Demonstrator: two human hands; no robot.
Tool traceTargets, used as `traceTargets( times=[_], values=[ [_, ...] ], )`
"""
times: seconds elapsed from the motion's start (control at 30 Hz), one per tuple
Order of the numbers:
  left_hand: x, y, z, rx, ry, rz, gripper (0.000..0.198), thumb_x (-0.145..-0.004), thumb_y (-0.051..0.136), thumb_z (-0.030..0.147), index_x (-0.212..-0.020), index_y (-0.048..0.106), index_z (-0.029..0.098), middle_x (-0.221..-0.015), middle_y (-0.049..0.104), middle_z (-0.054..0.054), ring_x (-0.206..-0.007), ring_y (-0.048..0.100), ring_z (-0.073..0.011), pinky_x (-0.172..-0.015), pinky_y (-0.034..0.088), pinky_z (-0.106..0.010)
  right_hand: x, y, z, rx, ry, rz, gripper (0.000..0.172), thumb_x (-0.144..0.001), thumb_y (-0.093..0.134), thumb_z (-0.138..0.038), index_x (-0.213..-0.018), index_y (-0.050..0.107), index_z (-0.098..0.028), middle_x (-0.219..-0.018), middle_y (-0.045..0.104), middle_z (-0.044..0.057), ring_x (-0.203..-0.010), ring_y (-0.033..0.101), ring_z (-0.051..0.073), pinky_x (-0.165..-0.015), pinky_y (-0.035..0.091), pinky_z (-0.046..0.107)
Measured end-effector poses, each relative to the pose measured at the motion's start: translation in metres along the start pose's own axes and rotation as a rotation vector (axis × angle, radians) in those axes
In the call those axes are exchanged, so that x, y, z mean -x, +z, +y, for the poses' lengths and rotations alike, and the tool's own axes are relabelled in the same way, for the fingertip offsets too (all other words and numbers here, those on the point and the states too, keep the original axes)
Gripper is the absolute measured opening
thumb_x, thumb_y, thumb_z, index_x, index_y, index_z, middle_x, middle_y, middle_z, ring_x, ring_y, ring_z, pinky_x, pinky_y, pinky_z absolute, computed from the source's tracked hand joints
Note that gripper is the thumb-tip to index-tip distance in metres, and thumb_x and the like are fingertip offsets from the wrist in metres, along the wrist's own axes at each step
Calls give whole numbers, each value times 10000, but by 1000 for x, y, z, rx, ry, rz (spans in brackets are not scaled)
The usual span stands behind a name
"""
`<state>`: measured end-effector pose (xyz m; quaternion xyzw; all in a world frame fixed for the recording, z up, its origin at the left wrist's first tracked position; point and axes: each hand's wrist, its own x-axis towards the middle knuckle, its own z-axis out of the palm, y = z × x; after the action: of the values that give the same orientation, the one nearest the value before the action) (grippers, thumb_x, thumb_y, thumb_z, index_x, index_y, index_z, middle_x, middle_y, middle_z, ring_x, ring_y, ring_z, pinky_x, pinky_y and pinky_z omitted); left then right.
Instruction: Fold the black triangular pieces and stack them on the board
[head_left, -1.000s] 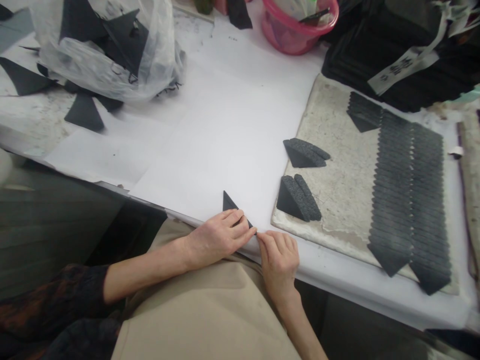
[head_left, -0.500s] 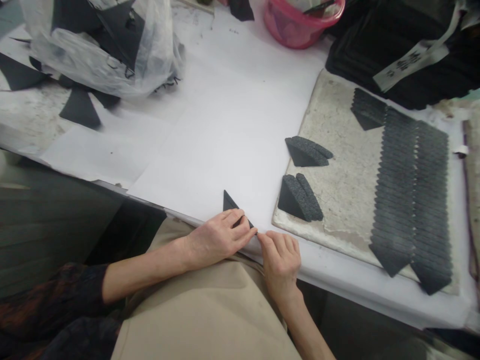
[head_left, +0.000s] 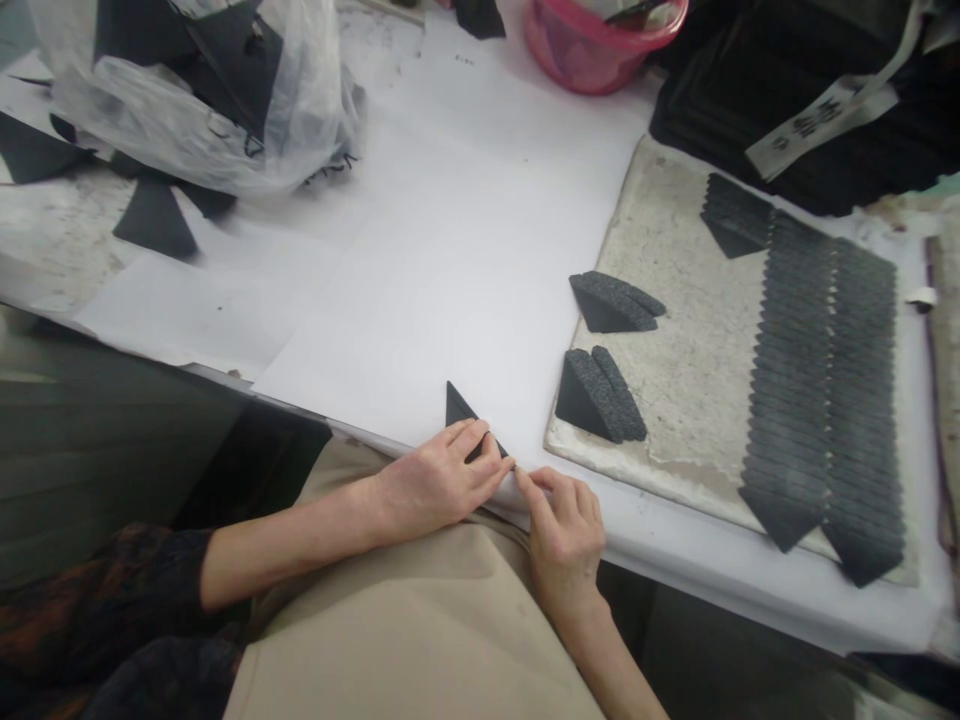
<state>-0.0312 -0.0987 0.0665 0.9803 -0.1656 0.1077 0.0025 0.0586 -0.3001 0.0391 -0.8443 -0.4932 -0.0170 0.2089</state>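
Observation:
A small black triangular piece [head_left: 458, 408] lies at the near edge of the white table [head_left: 465, 240]. My left hand [head_left: 442, 480] rests on its lower part, fingers together and pressing it flat. My right hand [head_left: 564, 530] sits just to the right at the table's edge, its fingertips curled and pinched near the triangle's right corner. Whether the right fingers grip the corner is hidden.
A worn board [head_left: 675, 330] to the right carries two small stacks of black triangles [head_left: 600, 395] [head_left: 615, 303] and long overlapping rows [head_left: 821, 390]. A plastic bag of black pieces [head_left: 202, 90] sits far left, a pink tub [head_left: 600, 45] at the back, dark bundles [head_left: 795, 100] far right.
Both hands stay on the triangle at the table's edge. The right fingers have curled a little tighter toward its right corner.

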Motion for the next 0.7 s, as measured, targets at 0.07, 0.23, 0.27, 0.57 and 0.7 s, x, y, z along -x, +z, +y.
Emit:
traceTargets(
  times=[0.07, 0.23, 0.27, 0.57, 0.7],
  values=[
    [0, 0, 0, -9, 7, -2, 330, -931, 556, 173, -1252, 551, 97, -1107, 640, -139, -1077, 606, -291, -911, 528, -428, 2, 0, 1, -50, 36, 19, 276, -923, 539, -80, -1130, 646, -227, -976, 650, 67, -867, 538, 201, -783, 441, 353],
    [0, 3, 1, 0, -10, 15, 328, -931, 557, 167, -1252, 542, 100, -1120, 635, -147, -1075, 608, -278, -892, 533, -421, 3, 1, -2, -193, 139, 86, 219, -915, 566, -92, -1089, 636, -205, -990, 646, 66, -898, 552, 193, -813, 466, 342],
    [1, 4, 2, 3, -11, 15, 331, -931, 559, 167, -1254, 541, 100, -1124, 634, -148, -1080, 606, -281, -892, 532, -421, 2, 1, -3, -192, 161, 89, 204, -913, 580, -109, -1084, 636, -205, -982, 645, 63, -898, 551, 195, -814, 463, 345],
    [1, 4, 3, 20, -26, 11, 337, -937, 546, 173, -1266, 532, 104, -1138, 625, -139, -1100, 589, -283, -909, 520, -418, -9, 6, -8, -122, 208, 69, 87, -909, 622, -202, -981, 664, -226, -878, 636, 27, -818, 535, 182, -759, 409, 333],
    [1, 3, 3, 28, -38, 10, 326, -940, 537, 176, -1259, 538, 110, -1136, 625, -130, -1099, 585, -277, -916, 514, -412, -9, 4, -7, -108, 203, 47, 69, -908, 617, -202, -954, 665, -224, -880, 629, 30, -823, 531, 187, -754, 393, 337]
  ],
)
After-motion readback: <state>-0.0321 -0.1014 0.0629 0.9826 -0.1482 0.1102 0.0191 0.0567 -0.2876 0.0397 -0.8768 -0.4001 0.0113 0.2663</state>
